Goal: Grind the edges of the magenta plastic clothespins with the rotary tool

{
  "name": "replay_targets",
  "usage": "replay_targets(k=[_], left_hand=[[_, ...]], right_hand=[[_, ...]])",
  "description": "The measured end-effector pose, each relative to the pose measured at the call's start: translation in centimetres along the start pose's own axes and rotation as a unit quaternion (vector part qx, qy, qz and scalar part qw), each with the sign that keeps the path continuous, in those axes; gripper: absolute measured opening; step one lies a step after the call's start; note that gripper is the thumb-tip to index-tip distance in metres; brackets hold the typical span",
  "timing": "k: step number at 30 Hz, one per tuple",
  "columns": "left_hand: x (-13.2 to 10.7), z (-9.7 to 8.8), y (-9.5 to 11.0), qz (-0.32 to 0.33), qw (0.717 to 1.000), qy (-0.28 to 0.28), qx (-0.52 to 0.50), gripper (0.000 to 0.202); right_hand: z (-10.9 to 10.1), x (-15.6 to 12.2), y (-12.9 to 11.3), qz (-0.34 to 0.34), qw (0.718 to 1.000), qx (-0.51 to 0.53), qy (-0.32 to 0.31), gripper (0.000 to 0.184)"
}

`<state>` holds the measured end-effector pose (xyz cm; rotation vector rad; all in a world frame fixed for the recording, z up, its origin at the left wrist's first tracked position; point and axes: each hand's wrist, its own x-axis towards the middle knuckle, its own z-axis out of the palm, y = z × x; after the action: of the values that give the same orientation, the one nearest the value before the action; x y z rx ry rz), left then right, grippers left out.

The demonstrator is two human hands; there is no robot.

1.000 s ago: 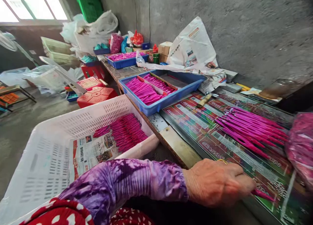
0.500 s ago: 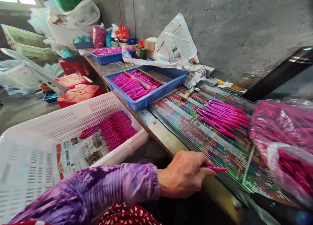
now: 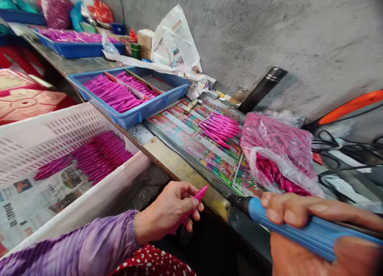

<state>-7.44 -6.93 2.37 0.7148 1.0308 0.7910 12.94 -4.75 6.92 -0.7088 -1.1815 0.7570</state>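
My left hand (image 3: 172, 212) is closed around a slim pink plastic piece (image 3: 201, 193); its tapered end sticks up past the thumb and its lower part shows under the fingers. My right hand (image 3: 317, 228) grips a blue electric screwdriver (image 3: 296, 228), its black nose pointing left over the bench edge, apart from the pink piece. Ahead, a row of similar pink pieces (image 3: 220, 129) lies on a printed sheet (image 3: 206, 158). A clear plastic bag (image 3: 278, 136) of pink parts stands behind the right hand.
At left, a white slotted crate (image 3: 77, 118) holds many pink pieces on newspaper. A blue tray (image 3: 131, 118) with more stands on the bench, near a wooden-handled tool (image 3: 190, 107). Black cables (image 3: 335, 152) and an orange tool (image 3: 351, 106) lie at right.
My view has swung right. My left hand has drawn back from over the printed sheet, turning the pink piece tip-up. My right hand has come into view with the screwdriver.
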Motion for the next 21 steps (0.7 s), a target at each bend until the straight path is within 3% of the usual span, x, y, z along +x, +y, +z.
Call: replay_targets(k=[4, 10, 21], left_hand=[[0.1, 0.7, -0.6, -0.028, 0.998, 0.024, -0.041, 0.034], [0.5, 1.8, -1.4, -0.03, 0.987, 0.039, -0.151, 0.035], [1.5, 2.6, -1.8, -0.064, 0.98, 0.055, -0.18, 0.018]], right_hand=[[1.8, 0.0, -1.3, -0.005, 0.999, -0.02, -0.028, 0.021], [2.6, -0.6, -2.0, 0.029, 0.999, -0.017, -0.038, 0.033], [3.8, -0.9, -1.9, 0.038, 0.997, -0.01, -0.067, 0.045]])
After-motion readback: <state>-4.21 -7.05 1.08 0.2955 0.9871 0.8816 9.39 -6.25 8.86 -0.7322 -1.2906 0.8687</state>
